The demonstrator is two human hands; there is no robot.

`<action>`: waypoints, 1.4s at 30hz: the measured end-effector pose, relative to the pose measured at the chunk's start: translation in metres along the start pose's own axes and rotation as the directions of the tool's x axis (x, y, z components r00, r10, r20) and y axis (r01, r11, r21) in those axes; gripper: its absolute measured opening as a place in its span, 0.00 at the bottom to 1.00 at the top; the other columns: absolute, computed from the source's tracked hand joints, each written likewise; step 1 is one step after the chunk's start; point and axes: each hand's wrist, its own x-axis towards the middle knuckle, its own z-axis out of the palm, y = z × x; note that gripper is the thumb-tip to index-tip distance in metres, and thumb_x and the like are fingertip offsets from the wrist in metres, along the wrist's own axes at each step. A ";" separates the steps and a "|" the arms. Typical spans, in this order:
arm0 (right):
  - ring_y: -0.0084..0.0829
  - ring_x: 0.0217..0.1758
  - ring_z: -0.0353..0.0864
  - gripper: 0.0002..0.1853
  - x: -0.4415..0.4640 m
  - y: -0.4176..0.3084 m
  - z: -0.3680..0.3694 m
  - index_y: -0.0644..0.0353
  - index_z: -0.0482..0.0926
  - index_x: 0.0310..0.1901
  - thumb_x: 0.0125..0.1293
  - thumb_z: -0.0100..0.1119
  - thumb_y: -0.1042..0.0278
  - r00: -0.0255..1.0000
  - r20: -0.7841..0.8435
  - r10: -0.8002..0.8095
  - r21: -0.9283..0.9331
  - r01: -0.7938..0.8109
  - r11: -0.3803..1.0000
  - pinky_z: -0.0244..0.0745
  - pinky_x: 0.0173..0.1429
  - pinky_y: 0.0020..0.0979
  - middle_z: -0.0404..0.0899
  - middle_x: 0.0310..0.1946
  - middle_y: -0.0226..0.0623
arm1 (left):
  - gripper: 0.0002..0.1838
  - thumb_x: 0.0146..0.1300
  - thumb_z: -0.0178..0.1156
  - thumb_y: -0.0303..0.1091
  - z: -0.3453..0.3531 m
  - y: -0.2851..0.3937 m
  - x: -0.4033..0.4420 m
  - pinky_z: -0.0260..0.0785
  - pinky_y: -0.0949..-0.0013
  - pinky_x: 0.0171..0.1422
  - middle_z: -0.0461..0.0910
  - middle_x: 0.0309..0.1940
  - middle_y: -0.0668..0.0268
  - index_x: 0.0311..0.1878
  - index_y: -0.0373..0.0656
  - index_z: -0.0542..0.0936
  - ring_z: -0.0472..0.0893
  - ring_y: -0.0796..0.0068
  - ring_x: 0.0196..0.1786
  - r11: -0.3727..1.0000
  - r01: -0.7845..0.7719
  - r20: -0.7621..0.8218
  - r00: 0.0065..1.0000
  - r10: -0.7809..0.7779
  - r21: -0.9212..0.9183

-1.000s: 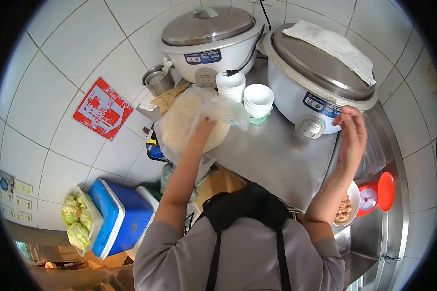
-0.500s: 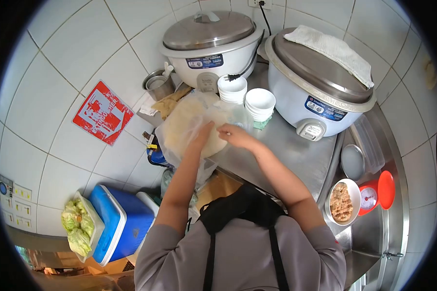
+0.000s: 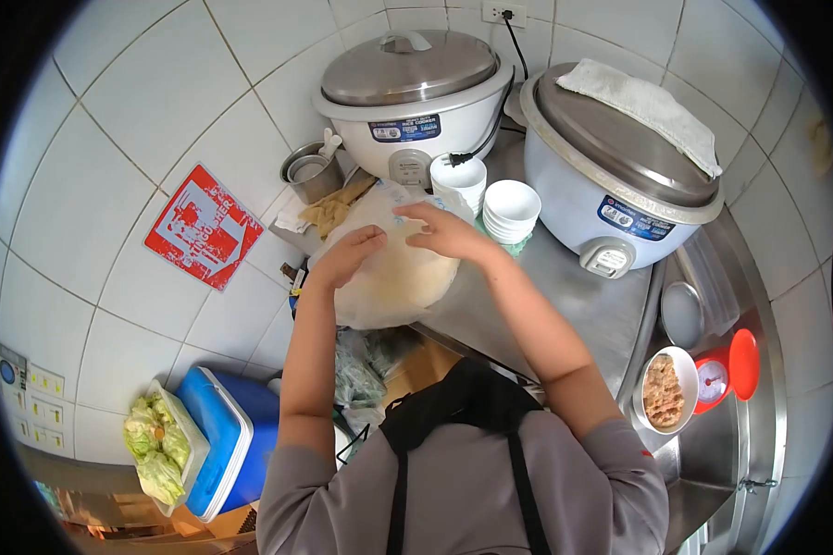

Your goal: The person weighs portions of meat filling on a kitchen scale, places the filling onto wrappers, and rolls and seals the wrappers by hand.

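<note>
Two hands were held over a translucent plastic bag [image 3: 389, 291], which was set at the left end of the steel counter [image 3: 565, 305], its pale contents pressed against the film. The left hand [image 3: 347, 254] was kept at its upper left part with the fingers curled in; whether any film was pinched there cannot be told. The right hand [image 3: 449, 231] was held palm down across the far right part, thumb parted from half-open fingers — apparently to let the loose plastic be handled from both sides. Beyond the bag, a brown cloth [image 3: 333, 215] was placed beside a metal pot [image 3: 315, 180]. To the right, small white bowls were nested in two stacks [image 3: 511, 205], probably to save room, with a green cloth [image 3: 512, 246] under the nearer one. A black plug [image 3: 459, 159] was rested on the farther stack, perhaps for want of a better spot. On the right-hand rice cooker [image 3: 578, 208], a folded white towel [image 3: 643, 106] was laid over the lid — within easy reach, it seemed.
</note>
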 end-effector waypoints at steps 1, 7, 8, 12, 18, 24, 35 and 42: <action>0.31 0.63 0.67 0.26 -0.009 -0.013 -0.007 0.60 0.68 0.63 0.63 0.57 0.65 0.998 0.064 0.017 0.075 -0.021 0.997 0.67 0.60 0.32 0.71 0.59 0.41 | 0.09 0.68 0.53 0.40 0.003 0.019 -0.009 0.58 0.81 0.42 0.69 0.34 0.80 0.41 0.44 0.74 0.66 0.88 0.38 0.996 -0.075 0.088 0.994 0.070 0.053; 0.25 0.57 0.70 0.29 -0.091 -0.036 -0.039 0.59 0.67 0.62 0.58 0.64 0.72 0.997 -0.051 0.065 0.449 -0.035 0.893 0.66 0.59 0.28 0.72 0.56 0.37 | 0.08 0.69 0.52 0.38 0.041 0.103 -0.028 0.55 0.81 0.39 0.65 0.31 0.80 0.39 0.44 0.72 0.61 0.88 0.33 0.925 -0.379 0.231 0.902 0.366 0.013; 0.24 0.56 0.70 0.30 -0.107 -0.045 -0.040 0.58 0.67 0.62 0.57 0.65 0.74 0.991 -0.109 0.075 0.438 -0.019 0.899 0.66 0.59 0.27 0.73 0.55 0.35 | 0.07 0.69 0.52 0.36 0.049 0.112 -0.027 0.55 0.81 0.39 0.65 0.30 0.79 0.39 0.44 0.72 0.61 0.88 0.33 0.921 -0.390 0.241 0.893 0.380 -0.006; 0.22 0.46 0.78 0.31 -0.166 -0.065 -0.036 0.62 0.65 0.61 0.54 0.61 0.84 0.871 -0.456 0.185 0.510 0.085 0.856 0.71 0.52 0.24 0.81 0.43 0.34 | 0.07 0.69 0.53 0.33 0.099 0.131 -0.001 0.62 0.79 0.42 0.71 0.33 0.75 0.40 0.40 0.72 0.71 0.85 0.37 0.855 -0.518 0.284 0.822 0.494 0.012; 0.24 0.45 0.78 0.29 -0.270 0.040 -0.046 0.58 0.66 0.60 0.55 0.59 0.82 0.497 -0.754 0.430 0.336 -0.270 0.902 0.72 0.48 0.24 0.80 0.42 0.37 | 0.11 0.69 0.52 0.36 0.186 0.089 0.052 0.71 0.71 0.46 0.81 0.34 0.61 0.43 0.36 0.73 0.81 0.73 0.40 0.773 -0.634 0.164 0.762 0.626 -0.006; 0.35 0.41 0.79 0.29 -0.331 0.089 -0.037 0.58 0.68 0.59 0.51 0.56 0.79 0.184 -0.807 0.561 0.311 -0.675 0.669 0.73 0.46 0.33 0.77 0.36 0.44 | 0.14 0.60 0.60 0.33 0.226 -0.038 0.058 0.69 0.64 0.55 0.78 0.46 0.58 0.46 0.36 0.75 0.77 0.58 0.49 0.687 -0.604 0.638 0.724 0.262 0.404; 0.48 0.54 0.71 0.26 -0.349 0.070 -0.056 0.65 0.71 0.54 0.51 0.60 0.77 0.341 -0.939 0.041 -0.296 -0.865 0.406 0.68 0.60 0.41 0.71 0.50 0.50 | 0.29 0.55 0.61 0.34 0.269 -0.067 0.065 0.54 0.46 0.69 0.65 0.64 0.59 0.61 0.41 0.69 0.64 0.53 0.66 0.361 -0.643 0.568 0.766 0.300 0.676; 0.52 0.55 0.73 0.39 -0.454 0.021 -0.070 0.68 0.71 0.56 0.43 0.72 0.55 0.170 -0.907 0.385 -0.062 -0.959 0.277 0.69 0.60 0.41 0.73 0.53 0.57 | 0.23 0.57 0.58 0.33 0.263 -0.049 0.042 0.54 0.46 0.68 0.69 0.58 0.55 0.57 0.39 0.72 0.66 0.52 0.63 0.527 -0.714 0.431 0.699 0.571 0.461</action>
